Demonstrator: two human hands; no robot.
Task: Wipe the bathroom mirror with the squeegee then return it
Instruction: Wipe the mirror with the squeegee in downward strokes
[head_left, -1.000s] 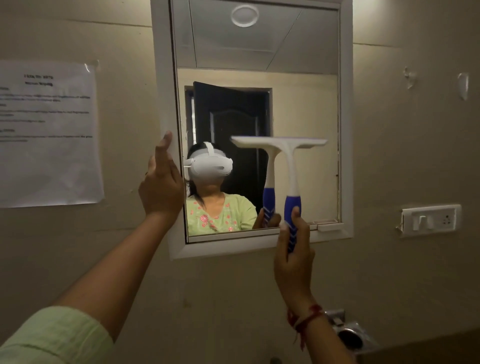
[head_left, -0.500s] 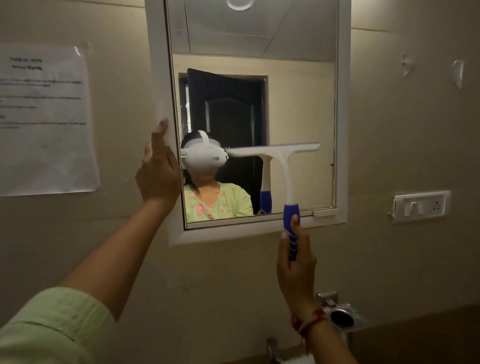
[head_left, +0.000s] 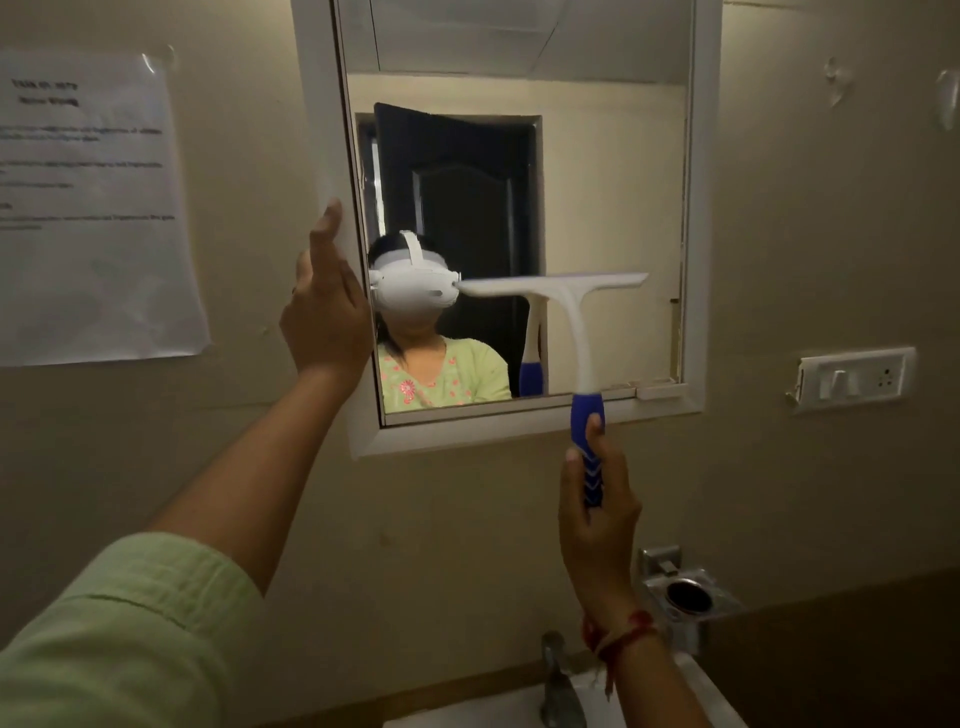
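Note:
The mirror (head_left: 597, 171) hangs on the wall in a white frame (head_left: 519, 434). A squeegee (head_left: 566, 306) with a white T-shaped head and a blue handle stands upright against the lower glass. Its blade lies level across the lower right part of the mirror. My right hand (head_left: 597, 514) is closed around the blue handle, just below the frame's bottom edge. My left hand (head_left: 324, 306) rests flat on the frame's left side, fingers pointing up. The mirror reflects the squeegee and a person in a headset.
A printed paper sheet (head_left: 88, 208) is taped to the wall at left. A switch and socket plate (head_left: 852, 376) sits right of the mirror. Below are a metal soap holder (head_left: 688, 597), a tap (head_left: 558, 680) and the white basin rim (head_left: 483, 714).
The squeegee and my right hand have slid downward over the glass. The left hand has stayed on the frame's left side. The view has tilted down, showing the tap and basin.

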